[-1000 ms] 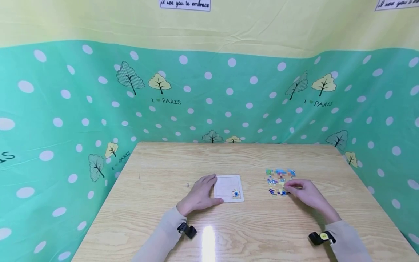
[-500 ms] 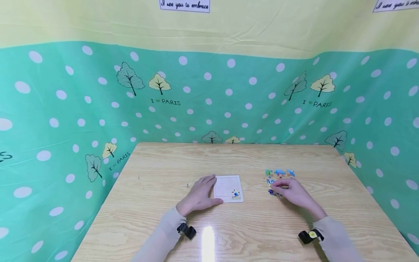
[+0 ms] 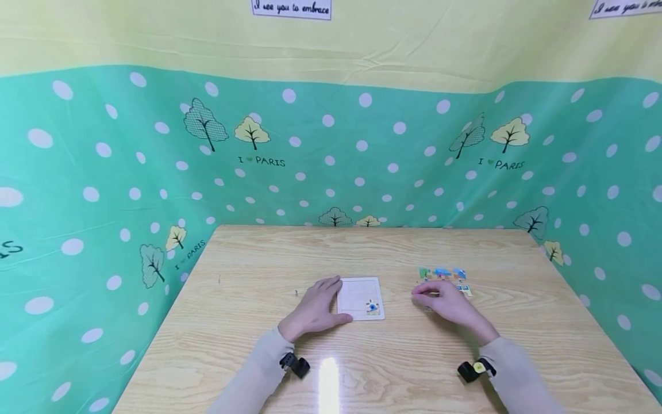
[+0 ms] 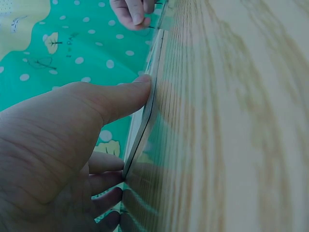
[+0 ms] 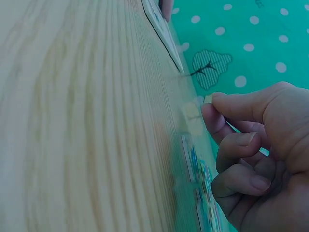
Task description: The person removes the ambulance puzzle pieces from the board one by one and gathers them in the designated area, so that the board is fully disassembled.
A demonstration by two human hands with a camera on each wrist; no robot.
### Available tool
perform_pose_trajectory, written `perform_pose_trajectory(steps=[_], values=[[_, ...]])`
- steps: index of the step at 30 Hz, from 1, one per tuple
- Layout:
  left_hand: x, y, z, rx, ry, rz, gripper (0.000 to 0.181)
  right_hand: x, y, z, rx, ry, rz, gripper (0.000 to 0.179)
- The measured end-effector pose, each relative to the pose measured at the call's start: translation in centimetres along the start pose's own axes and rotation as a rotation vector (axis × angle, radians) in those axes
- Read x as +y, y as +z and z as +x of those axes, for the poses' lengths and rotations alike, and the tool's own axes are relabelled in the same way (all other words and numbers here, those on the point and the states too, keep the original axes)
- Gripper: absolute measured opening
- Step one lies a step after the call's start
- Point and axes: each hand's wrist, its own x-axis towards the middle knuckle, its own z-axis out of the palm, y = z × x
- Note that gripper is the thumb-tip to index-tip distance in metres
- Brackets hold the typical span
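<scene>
My left hand (image 3: 316, 306) rests at the left side of a square white puzzle board (image 3: 355, 292), fingers spread. In the left wrist view, its thumb (image 4: 129, 96) touches the board's near edge. One puzzle piece with a blue round mark (image 3: 372, 307) lies in the board's lower right corner. Between thumb and forefinger, my right hand (image 3: 451, 303) pinches a small puzzle piece (image 5: 208, 99), seen by its pale yellowish edge in the right wrist view. That hand is over the left part of the loose colourful puzzle pieces (image 3: 442, 272) and hides several of them.
A wooden table (image 3: 248, 253) carries everything. Behind and beside it hangs a green dotted cloth (image 3: 331, 149) with printed trees. A tiny dark mark or object (image 3: 296, 293) is left of my left hand. Another loose piece (image 3: 464, 290) lies right of my right hand.
My right hand has moved left across the loose pieces towards the board, uncovering pieces on the right. My left hand and the board have stayed in place.
</scene>
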Motion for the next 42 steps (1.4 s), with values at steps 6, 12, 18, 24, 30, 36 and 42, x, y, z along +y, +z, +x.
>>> perform_pose_trajectory(steps=[6,12,18,24,30,36,42], values=[[0.0,0.0,0.0,0.004,0.005,-0.004,0.096,-1.0,0.8,0.4,-0.014,-0.019,-0.008,0.018],[0.0,0.0,0.0,0.002,0.002,-0.001,0.096,-1.8,1.7,0.8,-0.039,-0.040,0.011,0.018],[0.0,0.0,-0.1,0.003,0.002,0.004,0.096,-2.6,2.8,1.3,-0.061,-0.049,0.025,0.017],[0.0,0.1,-0.1,0.010,0.003,0.002,0.096,-3.3,3.7,1.9,-0.093,-0.066,0.047,0.019],[0.1,0.0,-0.2,0.007,0.000,-0.004,0.096,-3.8,4.5,2.3,-0.128,-0.089,0.079,0.023],[0.1,0.0,-0.2,0.008,0.002,0.003,0.096,-4.3,5.5,2.5,-0.171,-0.080,0.132,0.027],[0.1,0.0,-0.2,0.007,0.003,0.008,0.096,-4.6,6.1,2.5,-0.201,-0.072,0.123,0.031]])
